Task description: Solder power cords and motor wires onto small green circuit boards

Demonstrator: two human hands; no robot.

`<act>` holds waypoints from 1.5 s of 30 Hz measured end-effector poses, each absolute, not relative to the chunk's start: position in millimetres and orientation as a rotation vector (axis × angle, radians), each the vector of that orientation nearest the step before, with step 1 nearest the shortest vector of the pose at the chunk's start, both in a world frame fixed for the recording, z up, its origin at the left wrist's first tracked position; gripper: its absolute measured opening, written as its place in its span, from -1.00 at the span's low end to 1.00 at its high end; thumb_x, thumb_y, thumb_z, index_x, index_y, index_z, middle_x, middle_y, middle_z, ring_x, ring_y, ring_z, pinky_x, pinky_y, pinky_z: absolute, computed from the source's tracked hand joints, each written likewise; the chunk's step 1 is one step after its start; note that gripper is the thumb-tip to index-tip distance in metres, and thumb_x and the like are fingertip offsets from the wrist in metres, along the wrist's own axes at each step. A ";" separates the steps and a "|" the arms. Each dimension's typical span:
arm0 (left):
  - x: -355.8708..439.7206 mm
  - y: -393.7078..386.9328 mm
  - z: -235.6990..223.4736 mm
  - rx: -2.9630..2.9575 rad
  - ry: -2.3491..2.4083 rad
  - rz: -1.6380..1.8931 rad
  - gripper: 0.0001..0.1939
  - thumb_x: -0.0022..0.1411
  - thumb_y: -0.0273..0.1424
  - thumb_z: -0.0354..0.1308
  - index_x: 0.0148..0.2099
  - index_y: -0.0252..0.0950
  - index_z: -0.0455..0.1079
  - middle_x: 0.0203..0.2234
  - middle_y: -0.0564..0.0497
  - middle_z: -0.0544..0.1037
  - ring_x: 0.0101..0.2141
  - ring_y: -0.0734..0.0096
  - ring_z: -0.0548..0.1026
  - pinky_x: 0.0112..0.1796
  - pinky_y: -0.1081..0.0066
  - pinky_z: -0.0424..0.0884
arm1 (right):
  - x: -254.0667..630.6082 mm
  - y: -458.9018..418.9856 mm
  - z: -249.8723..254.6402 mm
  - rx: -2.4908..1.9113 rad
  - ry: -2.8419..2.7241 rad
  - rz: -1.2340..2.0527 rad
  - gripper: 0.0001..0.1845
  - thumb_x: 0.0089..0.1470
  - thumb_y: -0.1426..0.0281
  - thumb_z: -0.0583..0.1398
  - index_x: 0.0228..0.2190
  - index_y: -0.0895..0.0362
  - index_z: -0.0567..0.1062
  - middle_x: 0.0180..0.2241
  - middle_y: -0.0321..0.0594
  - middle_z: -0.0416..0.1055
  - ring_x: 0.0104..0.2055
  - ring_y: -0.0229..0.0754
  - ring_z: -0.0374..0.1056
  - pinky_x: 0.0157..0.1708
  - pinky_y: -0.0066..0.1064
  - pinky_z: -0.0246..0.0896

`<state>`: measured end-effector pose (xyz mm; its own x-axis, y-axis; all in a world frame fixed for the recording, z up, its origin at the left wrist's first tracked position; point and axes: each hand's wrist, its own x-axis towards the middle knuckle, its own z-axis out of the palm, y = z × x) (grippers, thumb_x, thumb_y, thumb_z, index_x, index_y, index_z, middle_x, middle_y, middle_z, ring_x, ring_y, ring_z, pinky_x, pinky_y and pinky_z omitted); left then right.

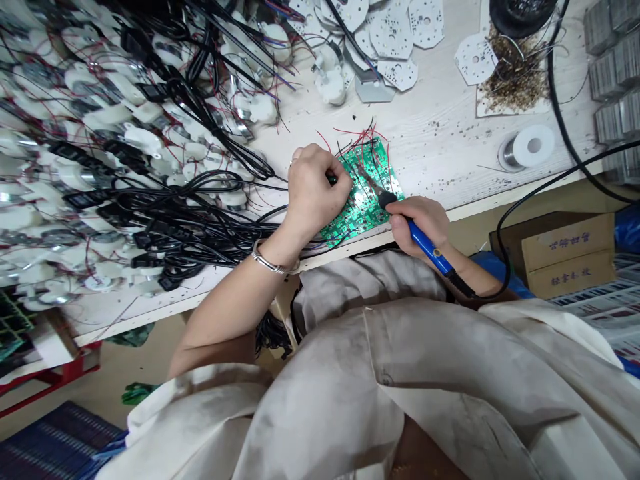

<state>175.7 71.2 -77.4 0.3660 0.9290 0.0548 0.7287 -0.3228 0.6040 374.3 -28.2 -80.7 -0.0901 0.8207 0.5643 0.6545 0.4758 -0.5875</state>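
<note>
A green circuit board (367, 190) lies at the table's front edge, with red and black wires rising from its far side. My right hand (423, 223) grips a blue-handled soldering iron (425, 243), its tip pointing over the middle of the board. Over the board's left part, my left hand (320, 183) is closed in a pinch. Something dark shows between its fingers, too small to name. Black cables (215, 180) run up to this hand from the left and pass out of sight behind it.
Many white motor-like parts (145, 140) with thin wires crowd the left side. White octagonal boards (393, 33) are piled at the back. A solder spool (533, 147) stands at right, near a dark bowl (523, 13). The iron's black cord (510, 247) loops right, above a cardboard box (567, 257).
</note>
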 end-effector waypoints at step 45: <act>187.4 67.6 -63.2 2.206 1.548 0.464 -0.90 0.10 -0.49 0.15 -0.44 -0.23 0.33 -0.46 -0.01 0.42 -0.32 0.23 0.38 -0.14 0.17 0.37 | 396.4 -37.4 -108.5 -1.183 -1.486 -0.007 -0.69 0.24 0.34 0.14 0.02 0.02 0.42 -0.41 -0.27 0.52 -0.35 -0.14 0.52 -0.32 -0.27 0.47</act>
